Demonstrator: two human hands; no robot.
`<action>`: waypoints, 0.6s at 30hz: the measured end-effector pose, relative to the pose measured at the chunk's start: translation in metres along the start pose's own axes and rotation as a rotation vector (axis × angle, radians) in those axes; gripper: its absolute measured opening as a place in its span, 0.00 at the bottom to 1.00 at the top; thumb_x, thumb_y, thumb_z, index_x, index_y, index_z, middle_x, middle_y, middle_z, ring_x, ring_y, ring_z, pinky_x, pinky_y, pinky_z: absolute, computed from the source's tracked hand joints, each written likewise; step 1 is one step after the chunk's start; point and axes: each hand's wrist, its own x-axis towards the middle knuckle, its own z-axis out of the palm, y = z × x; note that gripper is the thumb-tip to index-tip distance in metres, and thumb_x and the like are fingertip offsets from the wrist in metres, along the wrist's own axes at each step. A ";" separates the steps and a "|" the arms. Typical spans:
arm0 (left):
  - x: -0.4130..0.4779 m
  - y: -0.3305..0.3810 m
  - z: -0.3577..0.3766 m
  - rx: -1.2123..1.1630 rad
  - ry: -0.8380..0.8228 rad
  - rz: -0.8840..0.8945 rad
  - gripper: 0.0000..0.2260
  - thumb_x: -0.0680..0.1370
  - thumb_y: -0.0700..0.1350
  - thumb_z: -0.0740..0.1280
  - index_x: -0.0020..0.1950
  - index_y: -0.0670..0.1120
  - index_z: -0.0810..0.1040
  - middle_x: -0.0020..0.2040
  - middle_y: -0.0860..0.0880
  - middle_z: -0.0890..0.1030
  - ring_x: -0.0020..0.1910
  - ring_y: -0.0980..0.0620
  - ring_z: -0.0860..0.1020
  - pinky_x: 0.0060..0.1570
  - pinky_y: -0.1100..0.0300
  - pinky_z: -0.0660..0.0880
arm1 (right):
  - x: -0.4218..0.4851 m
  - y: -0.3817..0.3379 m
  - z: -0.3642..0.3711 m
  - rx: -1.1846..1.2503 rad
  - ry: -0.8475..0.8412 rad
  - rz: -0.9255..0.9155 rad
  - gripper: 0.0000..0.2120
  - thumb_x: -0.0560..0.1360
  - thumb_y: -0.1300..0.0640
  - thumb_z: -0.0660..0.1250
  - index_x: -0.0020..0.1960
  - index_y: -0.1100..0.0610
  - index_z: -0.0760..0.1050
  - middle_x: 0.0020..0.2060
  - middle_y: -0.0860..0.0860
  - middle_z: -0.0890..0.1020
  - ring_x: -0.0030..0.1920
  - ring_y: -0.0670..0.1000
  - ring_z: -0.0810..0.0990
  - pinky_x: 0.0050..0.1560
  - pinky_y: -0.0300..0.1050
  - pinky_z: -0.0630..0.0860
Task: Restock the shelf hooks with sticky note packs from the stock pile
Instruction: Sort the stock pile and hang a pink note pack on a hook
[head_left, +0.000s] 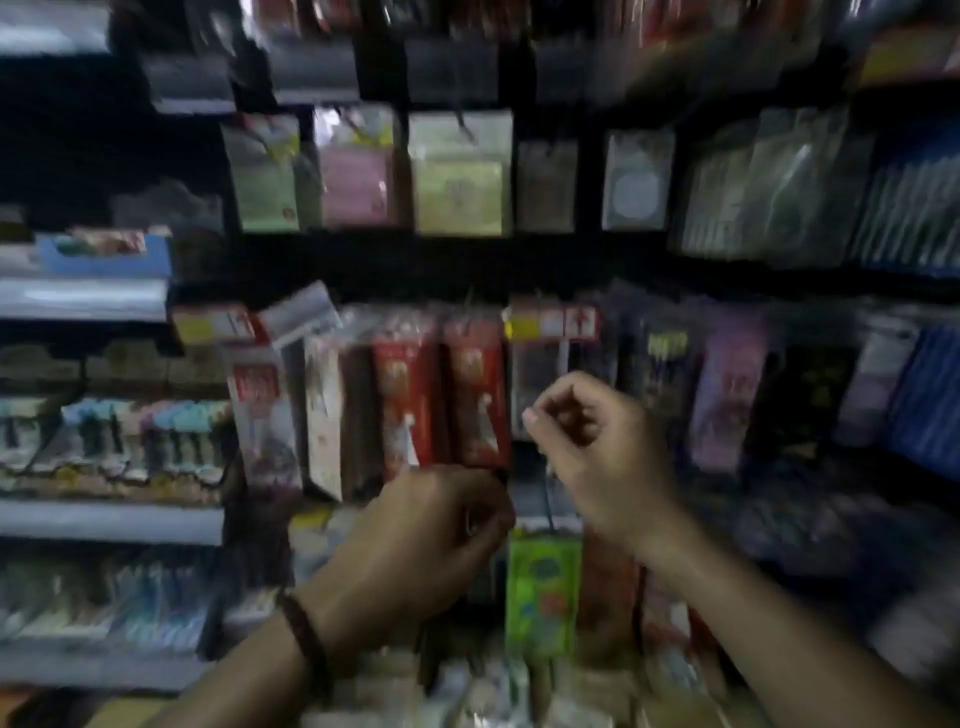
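Left hand (421, 540), lower centre of frame: back turned to us, fingers curled under. Whatever it may hold is hidden, so we cannot tell if it grips anything. Dark beaded bracelet (306, 639) at the wrist.

Right hand (587, 447), just right of centre and a little higher: fingers curled closed, thumb tip against forefinger, nothing visible inside. The frame is badly blurred.

Between and just below the hands, a thin dark wire hook (548, 499) runs down to a green pack (543, 597) hanging at lower centre. We cannot read what it is.

Behind the hands, a row of red packs (441, 395) hangs across the middle of the frame.

Higher, upper centre: the sticky note packs (460, 176) — green, pink and yellow-green squares in clear sleeves, hung side by side on hooks, well apart from both hands.

Bottom edge: a blurred heap of pale packets (467, 696), which we take to be the stock pile.

Far left: grey shelves (109, 522) carrying small goods.

Handling, our judgement: a pack should be light, the paper block fairly stiff, the sleeve slick and crinkly, the punched header thin and easy to tear. We would pinch the block at its sides for carrying, then shift to the header beside the hole to thread it onto a hook — one hand steadying the hook, no tugging on the film.
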 end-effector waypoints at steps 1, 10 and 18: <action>-0.016 -0.005 0.024 -0.018 -0.059 -0.010 0.10 0.80 0.58 0.63 0.50 0.55 0.82 0.44 0.59 0.84 0.42 0.62 0.82 0.43 0.55 0.80 | -0.022 0.019 0.003 -0.017 -0.035 0.043 0.09 0.80 0.46 0.69 0.43 0.48 0.77 0.34 0.48 0.79 0.35 0.50 0.81 0.39 0.58 0.78; -0.130 -0.064 0.214 -0.128 -0.522 -0.227 0.09 0.79 0.59 0.65 0.49 0.59 0.84 0.43 0.62 0.86 0.39 0.62 0.82 0.46 0.57 0.81 | -0.222 0.211 0.033 -0.031 -0.224 0.701 0.14 0.77 0.48 0.71 0.39 0.57 0.77 0.31 0.57 0.82 0.33 0.59 0.83 0.37 0.55 0.79; -0.134 -0.098 0.343 -0.193 -0.744 -0.336 0.17 0.75 0.63 0.58 0.50 0.59 0.84 0.45 0.59 0.87 0.45 0.60 0.84 0.50 0.56 0.81 | -0.305 0.350 0.066 -0.303 -0.462 1.111 0.07 0.76 0.51 0.75 0.41 0.51 0.81 0.39 0.45 0.86 0.41 0.51 0.86 0.41 0.48 0.83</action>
